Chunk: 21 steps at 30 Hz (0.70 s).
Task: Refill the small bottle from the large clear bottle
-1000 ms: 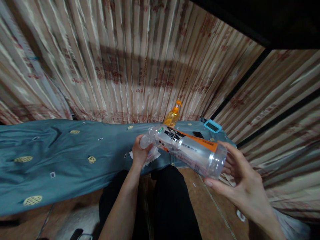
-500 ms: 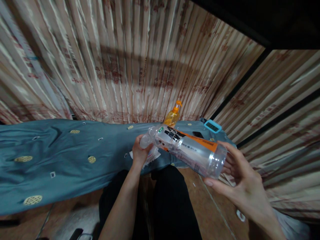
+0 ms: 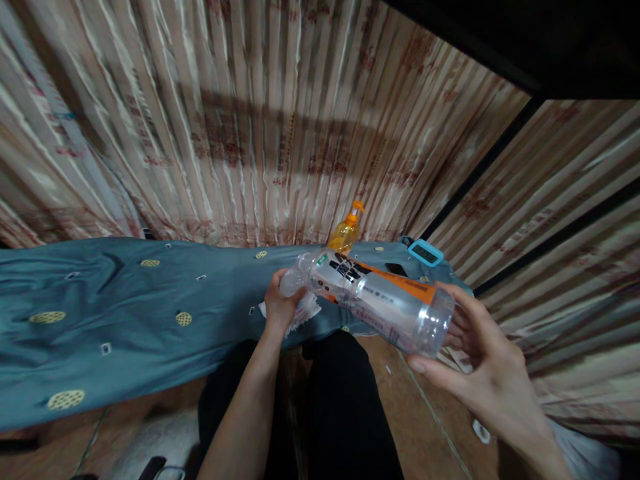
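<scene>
A large clear plastic bottle [image 3: 380, 300] with a silver, black and orange label lies slanted in the air between my hands. Its narrow neck is in my left hand [image 3: 283, 300], whose fingers are wrapped round it. At the wide base, my right hand [image 3: 485, 360] curves with the thumb below and fingers behind, gripping that end. No liquid shows inside the bottle. Below the neck, a white plastic packet [image 3: 306, 312] rests on the teal cloth, partly hidden by my left hand and the bottle. Behind the bottle stands an orange pump bottle [image 3: 345, 233], its lower part covered.
A teal cloth [image 3: 130, 287] with pineapple prints covers the low surface ahead. On its right are a blue-framed digital clock [image 3: 425, 253] and a dark flat object [image 3: 397, 269]. Pleated curtains [image 3: 240, 133] hang behind, with a black frame bar [image 3: 480, 167] at the right.
</scene>
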### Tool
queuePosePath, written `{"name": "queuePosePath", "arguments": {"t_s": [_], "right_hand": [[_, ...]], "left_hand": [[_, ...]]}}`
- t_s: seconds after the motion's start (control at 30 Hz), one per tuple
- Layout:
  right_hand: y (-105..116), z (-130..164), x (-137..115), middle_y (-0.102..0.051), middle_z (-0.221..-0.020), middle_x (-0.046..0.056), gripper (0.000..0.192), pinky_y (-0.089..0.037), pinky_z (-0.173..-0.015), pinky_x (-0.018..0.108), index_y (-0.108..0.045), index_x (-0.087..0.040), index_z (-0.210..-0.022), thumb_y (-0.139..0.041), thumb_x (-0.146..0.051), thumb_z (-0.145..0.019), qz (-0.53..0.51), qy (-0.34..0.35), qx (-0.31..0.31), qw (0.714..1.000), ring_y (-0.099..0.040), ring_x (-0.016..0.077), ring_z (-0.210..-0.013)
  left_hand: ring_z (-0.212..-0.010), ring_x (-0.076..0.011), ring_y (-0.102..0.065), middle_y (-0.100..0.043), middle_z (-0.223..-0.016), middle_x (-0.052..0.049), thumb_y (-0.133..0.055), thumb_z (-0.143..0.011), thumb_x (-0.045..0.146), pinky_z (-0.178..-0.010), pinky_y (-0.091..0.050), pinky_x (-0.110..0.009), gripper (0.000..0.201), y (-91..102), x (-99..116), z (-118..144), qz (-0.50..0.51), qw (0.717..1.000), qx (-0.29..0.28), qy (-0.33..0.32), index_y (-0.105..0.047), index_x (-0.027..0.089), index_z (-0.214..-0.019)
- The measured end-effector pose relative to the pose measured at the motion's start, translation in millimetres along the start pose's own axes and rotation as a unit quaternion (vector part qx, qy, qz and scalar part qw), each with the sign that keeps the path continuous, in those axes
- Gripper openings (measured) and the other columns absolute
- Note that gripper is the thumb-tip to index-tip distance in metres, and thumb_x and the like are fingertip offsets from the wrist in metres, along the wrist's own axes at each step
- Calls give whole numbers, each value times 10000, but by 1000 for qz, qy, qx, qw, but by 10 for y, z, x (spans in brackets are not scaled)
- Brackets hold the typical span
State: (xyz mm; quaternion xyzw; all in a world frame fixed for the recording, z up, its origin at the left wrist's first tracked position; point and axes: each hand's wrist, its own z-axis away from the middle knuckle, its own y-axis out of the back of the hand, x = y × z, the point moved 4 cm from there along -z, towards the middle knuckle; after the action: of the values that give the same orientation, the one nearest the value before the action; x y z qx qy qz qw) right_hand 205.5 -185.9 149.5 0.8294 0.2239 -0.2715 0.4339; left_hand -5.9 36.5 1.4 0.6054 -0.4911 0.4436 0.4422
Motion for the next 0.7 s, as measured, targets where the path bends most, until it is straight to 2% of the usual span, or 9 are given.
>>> {"name": "queuePosePath", "arguments": {"t_s": [0.3, 0.7], "right_hand": [[-7, -17, -15, -672, -1320, 66, 854, -629, -808, 244, -432, -320, -1476, -817, -539, -746, 12, 3, -5, 1000, -745, 223, -1020], [24, -16, -10, -685, -1304, 73, 856, -637, -812, 274, -428, -319, -1476, -815, -539, -745, 22, 4, -6, 1000, -740, 253, -1060]], "left_hand": [[-919, -228, -671, -725, -1008, -21, -745, -619, 322, -834, -517, -350, 445, 3, 8, 8, 3, 1000, 0, -4, -612, 223, -1031], [-905, -226, -666, -722, -993, -20, -747, -604, 319, -825, -515, -347, 445, -1, 5, 7, 11, 1000, -2, 3, -616, 221, -1018]]}}
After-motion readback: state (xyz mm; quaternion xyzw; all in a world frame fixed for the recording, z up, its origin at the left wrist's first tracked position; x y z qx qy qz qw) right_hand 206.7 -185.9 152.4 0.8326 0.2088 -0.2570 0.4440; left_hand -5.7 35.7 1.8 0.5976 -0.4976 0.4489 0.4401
